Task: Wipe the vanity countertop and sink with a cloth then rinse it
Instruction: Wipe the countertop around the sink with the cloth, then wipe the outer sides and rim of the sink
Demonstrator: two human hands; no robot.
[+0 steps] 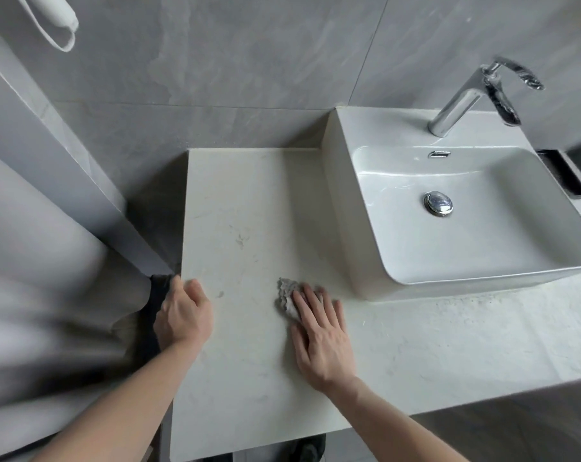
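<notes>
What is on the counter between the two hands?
Only bare countertop with a faint smudge, seen in the head view. The left hand rests at its left edge; the right hand presses the cloth.

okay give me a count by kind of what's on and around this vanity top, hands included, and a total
Hands: 2, left hand resting on the countertop edge, right hand pressing the cloth
Cloths: 1
Countertops: 1
Sinks: 1, basin
Faucets: 1, chrome faucet
Drain stoppers: 1, chrome stopper
Total: 7
</notes>
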